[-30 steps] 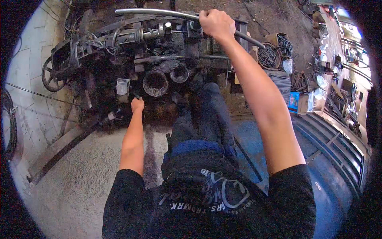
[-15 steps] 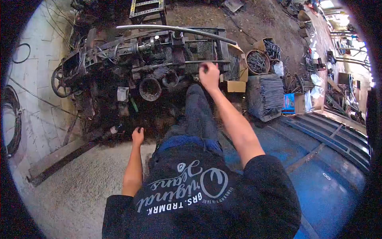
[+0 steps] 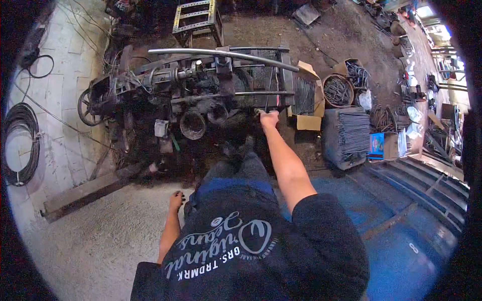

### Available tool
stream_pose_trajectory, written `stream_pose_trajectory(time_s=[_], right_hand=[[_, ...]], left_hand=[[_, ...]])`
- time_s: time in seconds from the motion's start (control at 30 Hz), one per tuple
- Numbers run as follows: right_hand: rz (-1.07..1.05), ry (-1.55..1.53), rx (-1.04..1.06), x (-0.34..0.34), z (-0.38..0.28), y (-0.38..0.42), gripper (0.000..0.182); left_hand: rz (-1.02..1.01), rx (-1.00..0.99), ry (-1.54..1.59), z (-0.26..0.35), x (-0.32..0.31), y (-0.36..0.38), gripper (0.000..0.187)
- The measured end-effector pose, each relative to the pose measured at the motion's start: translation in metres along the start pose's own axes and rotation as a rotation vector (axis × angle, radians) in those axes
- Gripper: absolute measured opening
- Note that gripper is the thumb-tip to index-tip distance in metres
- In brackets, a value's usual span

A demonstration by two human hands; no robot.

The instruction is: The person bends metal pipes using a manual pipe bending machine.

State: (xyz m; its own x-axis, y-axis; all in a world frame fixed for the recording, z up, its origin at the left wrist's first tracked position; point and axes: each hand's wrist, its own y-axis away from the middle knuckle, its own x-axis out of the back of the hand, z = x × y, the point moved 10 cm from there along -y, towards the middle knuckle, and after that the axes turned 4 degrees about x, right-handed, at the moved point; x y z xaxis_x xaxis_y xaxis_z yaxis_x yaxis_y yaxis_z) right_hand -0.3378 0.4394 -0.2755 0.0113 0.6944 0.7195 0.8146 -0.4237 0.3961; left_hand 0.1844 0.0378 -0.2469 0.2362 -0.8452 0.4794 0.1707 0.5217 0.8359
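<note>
Ideally, the right hand (image 3: 269, 119) should be guided steadily beside the machine (image 3: 207, 83); its grip cannot be told. The left hand (image 3: 176, 200) is held loosely open.

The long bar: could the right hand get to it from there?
Probably yes: the right hand is out at the machine's near edge and the long bar lies uncovered on top; a lower rod crosses between, but could likely be passed over.
</note>
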Motion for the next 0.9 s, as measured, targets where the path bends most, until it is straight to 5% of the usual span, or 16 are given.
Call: stream_pose_trajectory(time_s=[0.2, 0.27, 0.4, 0.53, 0.67, 0.8, 0.9], right_hand=[[-0.141, -0.211, 0.054, 0.006, -0.014, 0.017, 0.043], [-0.122, -0.202, 0.282, 0.037, -0.023, 0.044, 0.032], [-0.284, -0.103, 0.186, 0.048, 0.059, 0.061, 0.026], [-0.309, -0.072, 0.334, 0.103, 0.06, 0.096, 0.035], [-0.34, 0.086, 0.372, 0.128, 0.075, 0.127, 0.032], [-0.456, 0.159, 0.42, 0.119, 0.039, 0.177, 0.029], [-0.456, 0.033, 0.615, 0.096, -0.043, 0.228, 0.026]], left_hand=[[0.043, -0.181, 0.045, 0.092, 0.007, -0.017, 0.048], [0.159, -0.305, 0.045, 0.113, 0.014, -0.01, 0.045], [0.244, -0.218, 0.12, 0.096, 0.016, 0.003, 0.038], [0.156, 0.03, 0.214, 0.021, 0.002, -0.006, 0.033], [0.232, 0.02, -0.004, 0.025, 0.021, 0.011, 0.026], [0.257, -0.139, -0.16, 0.025, 0.052, -0.043, 0.027], [0.192, -0.097, 0.141, 0.035, 0.091, -0.093, 0.029]])
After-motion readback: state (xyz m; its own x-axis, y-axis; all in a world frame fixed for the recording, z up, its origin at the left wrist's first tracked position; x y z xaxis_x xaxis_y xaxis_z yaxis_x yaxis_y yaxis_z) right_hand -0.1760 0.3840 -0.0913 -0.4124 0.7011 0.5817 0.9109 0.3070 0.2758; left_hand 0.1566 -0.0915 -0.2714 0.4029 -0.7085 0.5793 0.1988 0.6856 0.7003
